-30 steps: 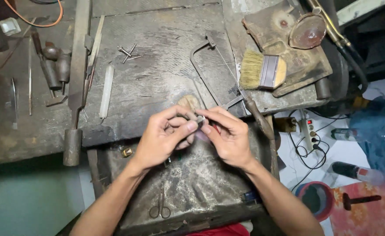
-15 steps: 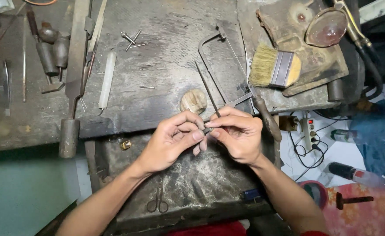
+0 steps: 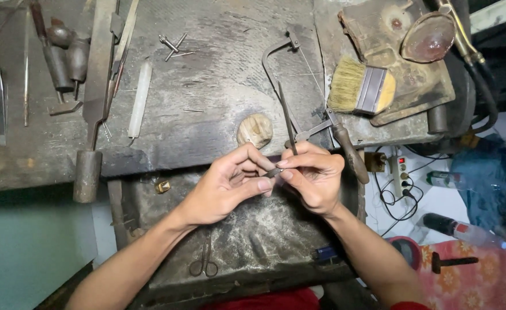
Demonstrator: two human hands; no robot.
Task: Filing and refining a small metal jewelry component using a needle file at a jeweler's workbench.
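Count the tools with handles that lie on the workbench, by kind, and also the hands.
Frame saw: 1
Brush: 1
Big flat file: 1
Scissors: 1
Hands: 2, left hand and right hand, pinching a small dark piece
Total: 4 tools, 2 hands

Jeweller's saw (image 3: 299,86) lying at bench (image 3: 218,103) centre-right, flat brush (image 3: 361,87) just beside it toward the right edge. Wooden-handled files (image 3: 63,51) and a white stick (image 3: 140,97) near the left edge. Small scissors (image 3: 205,261) in the tray (image 3: 276,241) below the front edge.
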